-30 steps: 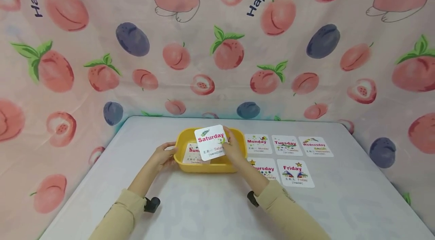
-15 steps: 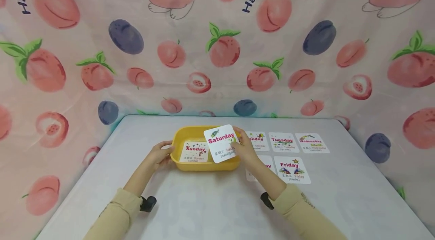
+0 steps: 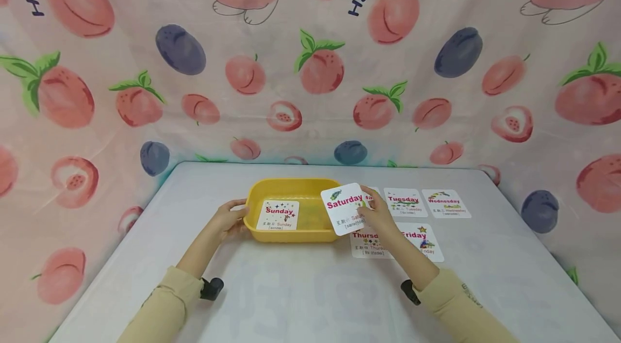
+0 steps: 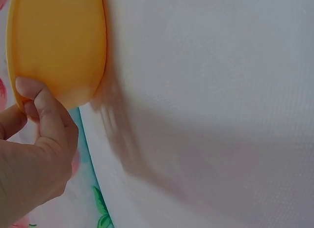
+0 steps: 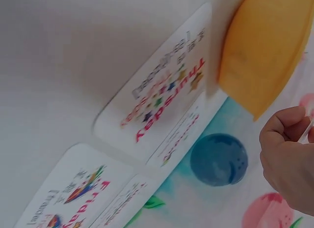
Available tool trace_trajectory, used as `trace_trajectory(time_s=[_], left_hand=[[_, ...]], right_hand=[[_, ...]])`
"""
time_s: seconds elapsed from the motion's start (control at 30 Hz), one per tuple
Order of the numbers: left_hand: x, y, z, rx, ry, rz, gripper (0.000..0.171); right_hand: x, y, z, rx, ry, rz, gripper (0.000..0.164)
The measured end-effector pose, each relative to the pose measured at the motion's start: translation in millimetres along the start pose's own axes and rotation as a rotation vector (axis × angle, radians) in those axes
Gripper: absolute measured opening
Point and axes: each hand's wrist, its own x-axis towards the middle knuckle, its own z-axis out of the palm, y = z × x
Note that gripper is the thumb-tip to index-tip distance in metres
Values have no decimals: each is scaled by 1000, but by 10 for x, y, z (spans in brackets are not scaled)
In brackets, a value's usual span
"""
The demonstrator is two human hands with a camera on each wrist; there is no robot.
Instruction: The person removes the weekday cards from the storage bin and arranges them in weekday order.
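Note:
My left hand (image 3: 228, 220) pinches the left rim of a yellow plastic tray (image 3: 310, 236); the left wrist view shows thumb and fingers on either side of the rim. Inside the tray, at its left, lies the Sunday card (image 3: 278, 215). A white Saturday card (image 3: 343, 208) is tilted in my right hand (image 3: 380, 219), pinched by its right edge and raised over the tray's right end. In the right wrist view the right hand (image 5: 287, 154) shows at the right edge, with only a sliver of the card in sight.
Right of the tray, Tuesday (image 3: 405, 203) and Wednesday (image 3: 446, 204) cards lie in the back row, with another card mostly hidden behind the Saturday card. Thursday (image 3: 366, 248) and Friday (image 3: 432, 250) cards form the front row, partly covered by my right arm. A fruit-print cloth (image 3: 310, 132) hangs behind the table.
My right hand has carried the Saturday card rightward, from over the tray's middle to its right end, uncovering the Sunday card. The left hand keeps its hold on the rim.

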Motion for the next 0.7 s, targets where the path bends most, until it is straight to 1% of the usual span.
trace_trajectory(time_s=[0.2, 0.3, 0.4, 0.57, 0.7], left_hand=[[15, -7, -4, -11, -1, 6, 48], [18, -12, -10, -21, -3, 8, 48], [11, -7, -18, -23, -6, 10, 49], [-3, -4, -28, -12, -11, 8, 48], [-6, -17, -20, -16, -9, 0, 48]], right_hand=[[-25, 78, -194, -69, 33, 33, 59], [-36, 101, -282, -95, 47, 27, 60], [-47, 122, -360, -93, 47, 20, 61], [-68, 193, -511, -95, 40, 32, 61], [-91, 262, -666, -136, 45, 43, 61]])
